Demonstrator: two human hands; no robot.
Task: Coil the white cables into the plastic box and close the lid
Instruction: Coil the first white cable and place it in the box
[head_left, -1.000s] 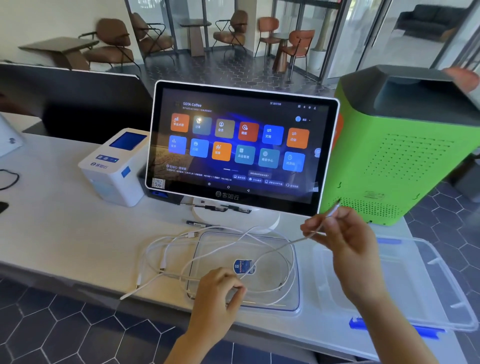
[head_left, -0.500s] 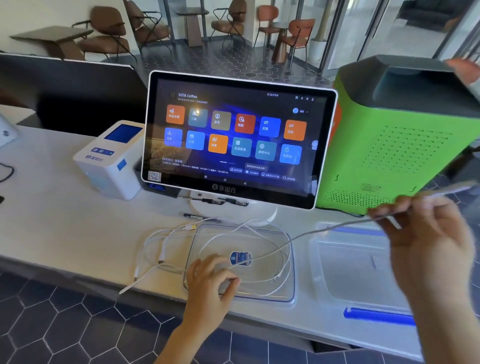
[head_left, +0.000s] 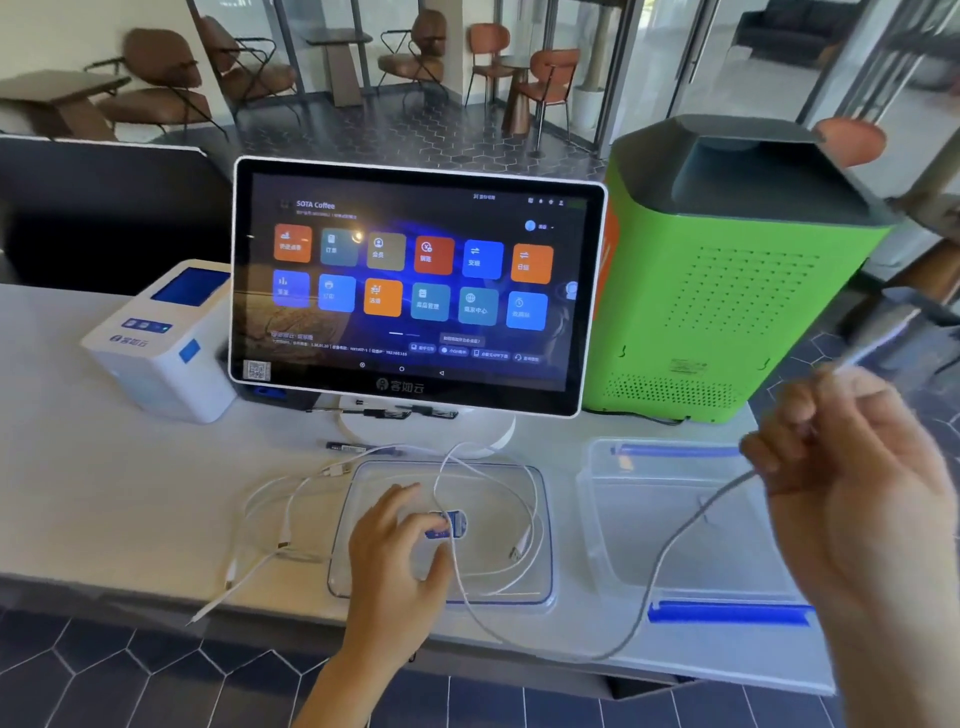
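Note:
Several white cables (head_left: 291, 499) lie tangled on the white counter, partly over a clear flat lid (head_left: 540, 519) with a blue sticker. My left hand (head_left: 395, 540) rests on the lid and pinches one cable near the sticker. My right hand (head_left: 852, 467) is raised over the clear plastic box (head_left: 649, 519) with blue clips, gripping the same cable's other end, whose plug sticks up past my fingers. That cable (head_left: 644, 587) sags in a loop between both hands, over the counter's front edge.
A touchscreen terminal (head_left: 415, 286) stands right behind the lid. A white receipt printer (head_left: 156, 343) sits at the left, a green machine (head_left: 727, 291) at the right behind the box. A pen (head_left: 358, 448) lies by the terminal's foot. The counter edge runs close below my hands.
My right hand pulled the cable end out to the right and up, then eased back, so the taut cable now hangs in a slack loop. My left hand stayed on the lid.

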